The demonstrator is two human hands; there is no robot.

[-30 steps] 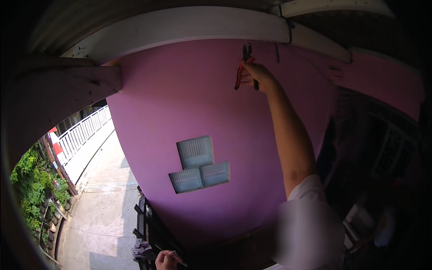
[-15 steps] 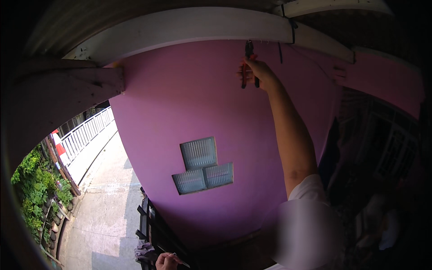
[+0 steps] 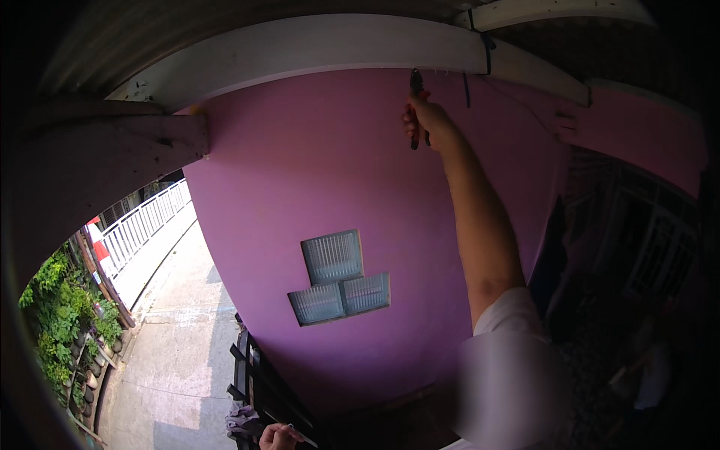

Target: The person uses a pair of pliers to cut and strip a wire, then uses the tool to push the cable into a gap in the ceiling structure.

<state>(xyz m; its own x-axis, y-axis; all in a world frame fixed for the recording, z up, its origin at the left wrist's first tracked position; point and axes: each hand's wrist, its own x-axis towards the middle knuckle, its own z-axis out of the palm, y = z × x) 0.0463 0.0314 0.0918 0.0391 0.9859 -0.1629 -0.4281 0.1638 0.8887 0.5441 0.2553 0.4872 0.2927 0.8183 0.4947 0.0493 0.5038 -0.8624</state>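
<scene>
My right arm is raised high, with my right hand (image 3: 429, 118) wrapped round red-and-black pliers (image 3: 415, 81). Their dark jaws point up at the lower edge of a pale beam (image 3: 322, 46), near small thin bits along it; whether they touch or grip anything is too small to tell. Low at the bottom edge, my left hand (image 3: 277, 436) is closed, with a small thin pale thing between the fingers that I cannot make out, beside a grey cloth (image 3: 241, 416).
A pink wall (image 3: 375, 180) with glass blocks (image 3: 331, 255) faces me. A dark railing (image 3: 241, 360) stands at bottom left, along a concrete path (image 3: 169, 352) with plants (image 3: 60, 322) and a white fence (image 3: 142, 221). A lower side beam (image 3: 90, 157) juts in at left, below corrugated roofing (image 3: 127, 45).
My right hand has shifted slightly right and up, and the pliers' handles look closer together, fingers curled tighter. My left hand stays low, nearly still. The whole view has shifted slightly.
</scene>
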